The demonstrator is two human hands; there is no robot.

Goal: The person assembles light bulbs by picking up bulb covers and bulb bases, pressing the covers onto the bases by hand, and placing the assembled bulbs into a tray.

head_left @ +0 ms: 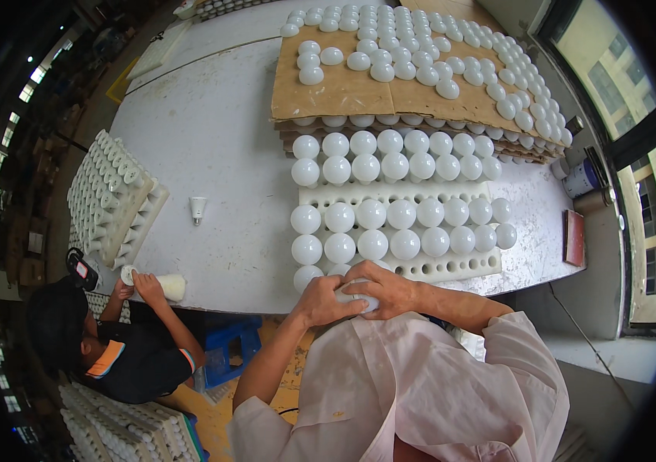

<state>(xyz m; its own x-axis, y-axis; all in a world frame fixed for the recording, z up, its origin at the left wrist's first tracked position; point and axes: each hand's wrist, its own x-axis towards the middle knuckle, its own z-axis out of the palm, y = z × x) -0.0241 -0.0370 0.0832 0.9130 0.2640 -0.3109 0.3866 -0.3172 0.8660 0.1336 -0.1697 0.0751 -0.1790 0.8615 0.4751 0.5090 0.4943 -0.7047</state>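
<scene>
Close to my body at the table's near edge, my left hand point(322, 302) and my right hand point(386, 289) are closed together around a white light bulb point(360, 300). My fingers cover much of it. Just beyond them, a white foam tray point(451, 266) with round holes holds rows of white-domed bulbs point(372, 244). One bulb point(306, 279) in the nearest row stands beside my left hand. Several holes along the tray's near right edge show bare. Another foam strip with holes point(389, 191) lies between the bulb rows.
Cardboard point(335, 94) covered with loose white domes lies on stacked layers at the back. A single bulb point(198, 209) lies on the white table point(220, 115). At left, a co-worker point(124, 350) handles a white piece beside stacked trays point(112, 196). A red box point(573, 238) sits at right.
</scene>
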